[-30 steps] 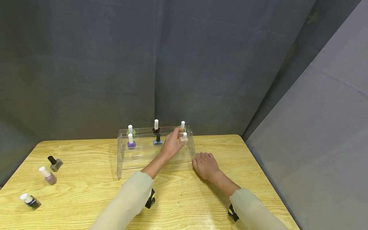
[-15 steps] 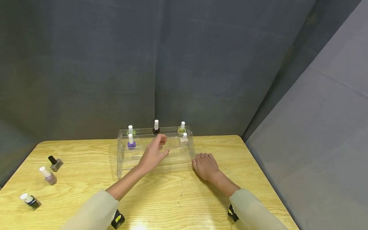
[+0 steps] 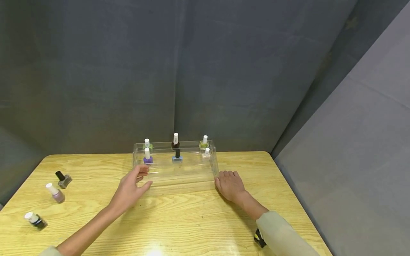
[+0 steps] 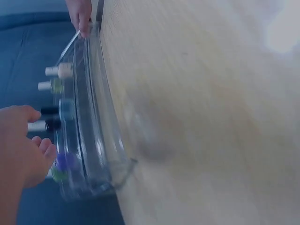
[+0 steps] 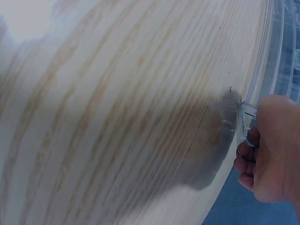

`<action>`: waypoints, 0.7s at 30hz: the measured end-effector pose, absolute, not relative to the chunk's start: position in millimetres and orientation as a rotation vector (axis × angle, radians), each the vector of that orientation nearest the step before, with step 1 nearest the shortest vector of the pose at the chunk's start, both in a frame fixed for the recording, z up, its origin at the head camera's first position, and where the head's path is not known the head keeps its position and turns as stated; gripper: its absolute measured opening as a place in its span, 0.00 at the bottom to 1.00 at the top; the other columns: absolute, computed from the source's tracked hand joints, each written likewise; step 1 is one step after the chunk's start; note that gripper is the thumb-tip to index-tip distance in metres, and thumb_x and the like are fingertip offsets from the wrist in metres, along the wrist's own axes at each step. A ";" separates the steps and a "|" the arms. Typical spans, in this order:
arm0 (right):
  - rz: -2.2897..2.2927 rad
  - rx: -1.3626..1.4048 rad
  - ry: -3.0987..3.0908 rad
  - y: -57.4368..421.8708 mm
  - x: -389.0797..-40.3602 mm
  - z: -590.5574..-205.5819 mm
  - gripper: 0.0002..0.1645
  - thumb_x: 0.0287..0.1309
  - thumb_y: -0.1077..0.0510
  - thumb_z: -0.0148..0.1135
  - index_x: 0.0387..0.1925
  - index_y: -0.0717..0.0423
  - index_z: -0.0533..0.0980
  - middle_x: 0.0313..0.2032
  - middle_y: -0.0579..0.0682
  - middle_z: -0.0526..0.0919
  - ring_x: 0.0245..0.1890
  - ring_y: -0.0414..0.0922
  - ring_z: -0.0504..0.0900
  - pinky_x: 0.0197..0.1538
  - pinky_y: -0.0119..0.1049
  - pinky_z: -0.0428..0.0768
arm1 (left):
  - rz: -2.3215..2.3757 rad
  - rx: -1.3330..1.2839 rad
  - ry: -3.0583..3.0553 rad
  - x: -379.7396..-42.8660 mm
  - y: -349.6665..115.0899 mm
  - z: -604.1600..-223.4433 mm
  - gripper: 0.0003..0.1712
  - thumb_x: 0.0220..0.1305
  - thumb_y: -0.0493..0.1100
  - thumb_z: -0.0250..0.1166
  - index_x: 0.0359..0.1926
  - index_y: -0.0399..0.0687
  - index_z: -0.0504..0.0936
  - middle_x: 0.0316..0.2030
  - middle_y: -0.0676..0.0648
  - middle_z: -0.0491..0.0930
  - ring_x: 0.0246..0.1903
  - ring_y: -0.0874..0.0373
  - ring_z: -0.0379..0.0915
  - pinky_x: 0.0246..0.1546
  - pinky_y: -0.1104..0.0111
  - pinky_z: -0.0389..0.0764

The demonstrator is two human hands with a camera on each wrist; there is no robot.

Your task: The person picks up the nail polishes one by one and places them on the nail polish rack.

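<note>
rack (image 3: 182, 184) of clear plastic stands by the table's (image 3: 224, 227) far edge, six polish bottles (image 3: 148, 160) upright on its upper steps, probably spaced to show each colour. the right hand (image 3: 230, 186) grips its near right corner, seemingly for steadiness; the left hand (image 3: 129, 188), fingers parted, holds nothing near its left end. three loose bottles (image 3: 58, 196) are toward the table's left edge. no writing is legible.

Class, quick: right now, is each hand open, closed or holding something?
Left hand: open, holding nothing.
Right hand: fingers curled, gripping the clear rack at its right end.
</note>
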State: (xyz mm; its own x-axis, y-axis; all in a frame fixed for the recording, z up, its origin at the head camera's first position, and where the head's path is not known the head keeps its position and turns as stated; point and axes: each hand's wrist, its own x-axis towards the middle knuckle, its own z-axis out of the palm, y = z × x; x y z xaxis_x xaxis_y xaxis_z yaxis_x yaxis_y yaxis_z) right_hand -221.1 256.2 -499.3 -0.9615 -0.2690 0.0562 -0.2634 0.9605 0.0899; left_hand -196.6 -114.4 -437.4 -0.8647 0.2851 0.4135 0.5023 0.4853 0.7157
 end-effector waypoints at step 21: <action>-0.146 0.414 -3.025 256.4 -221.5 -502.4 0.20 0.69 0.45 0.33 0.28 0.52 0.64 0.24 0.47 0.64 0.28 0.48 0.65 0.36 0.42 0.61 | -1.026 -0.003 -2.526 -123.9 -274.0 -448.8 0.31 0.55 0.39 0.67 0.56 0.34 0.63 0.48 0.38 0.69 0.41 0.87 0.54 0.39 0.93 0.58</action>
State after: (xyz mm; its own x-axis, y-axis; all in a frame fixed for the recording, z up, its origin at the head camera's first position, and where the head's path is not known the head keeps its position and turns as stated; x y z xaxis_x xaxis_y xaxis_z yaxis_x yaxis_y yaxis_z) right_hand -221.5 256.4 -502.4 -0.9598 -0.2715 0.0708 -0.2634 0.9588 0.1061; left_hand -123.9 -274.0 -448.8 -0.9151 -0.1499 0.3744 0.1536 0.7288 0.6673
